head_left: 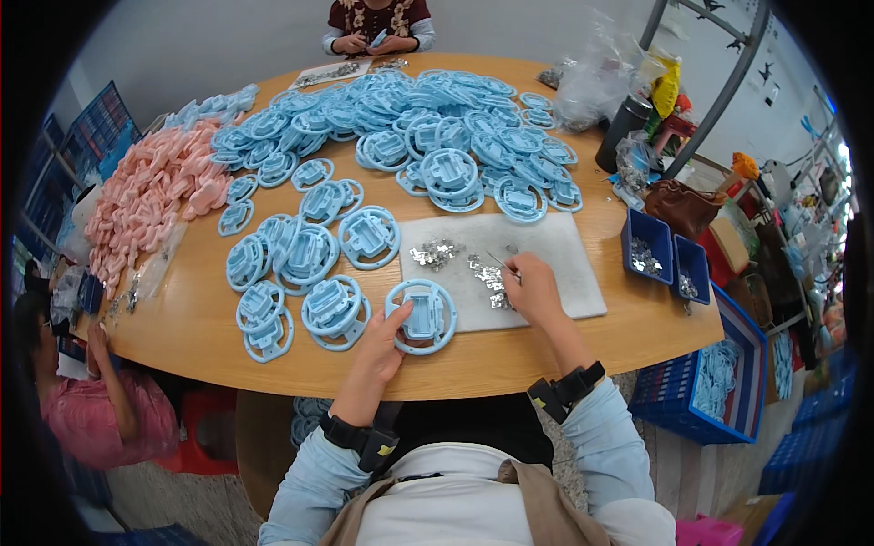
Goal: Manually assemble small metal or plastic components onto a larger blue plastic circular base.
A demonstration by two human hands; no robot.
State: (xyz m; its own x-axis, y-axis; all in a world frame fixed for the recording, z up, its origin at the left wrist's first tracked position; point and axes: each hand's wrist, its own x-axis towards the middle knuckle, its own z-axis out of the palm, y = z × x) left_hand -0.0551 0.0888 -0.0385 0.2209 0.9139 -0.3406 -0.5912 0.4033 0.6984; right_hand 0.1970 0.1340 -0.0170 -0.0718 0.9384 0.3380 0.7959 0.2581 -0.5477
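Observation:
My left hand [381,343] grips a light blue plastic steering-wheel-shaped part [425,318] by its left rim, near the table's front edge. Its recessed middle faces up. My right hand [533,287] is closed on a thin, pointed metal tool, probably tweezers [497,261], with the tip over the white mat [564,246]. Small silvery metal pieces [490,278] lie spread on the mat beside that tip. A second heap of metal pieces [435,254] sits farther left on the mat. Several more blue wheel parts [335,308] lie just left of my left hand.
A large pile of blue wheel parts [364,105] covers the table's far middle, with pink plastic parts [155,196] at left. Blue bins [648,257] of metal pieces stand at right, above a blue crate [742,400]. Co-workers sit across [381,20] and at left [114,409].

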